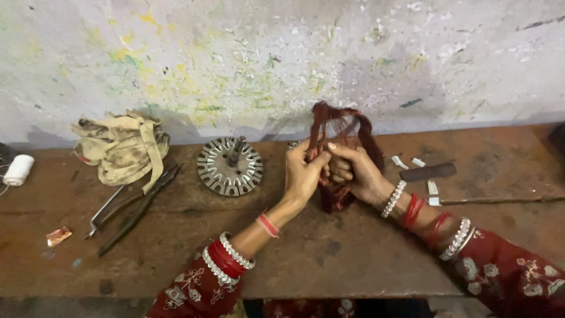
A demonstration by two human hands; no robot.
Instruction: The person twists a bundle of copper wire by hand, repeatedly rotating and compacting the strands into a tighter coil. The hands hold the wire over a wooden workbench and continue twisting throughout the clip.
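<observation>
Both your hands, left hand point(304, 172) and right hand point(357, 172), are clamped together on the copper wire coil point(343, 126) held above the worktop point(329, 247); it looks light, springy, easily kinked, so grip the bunched middle.

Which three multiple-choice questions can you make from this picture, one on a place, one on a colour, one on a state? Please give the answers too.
1. Where does the round slotted metal disc lie?
A. left of the hands
B. right of the hands
C. on the cloth
2. What colour is the wire bundle?
A. green
B. reddish-brown
C. white
3. How is the bundle held?
A. lying loose on the bench
B. by one hand only
C. gripped by both hands

Answers: 1 A, the disc sits between the crumpled cloth and the left hand. 2 B, its strands look coppery red. 3 C, the left hand and right hand both close on it above the bench.
</observation>
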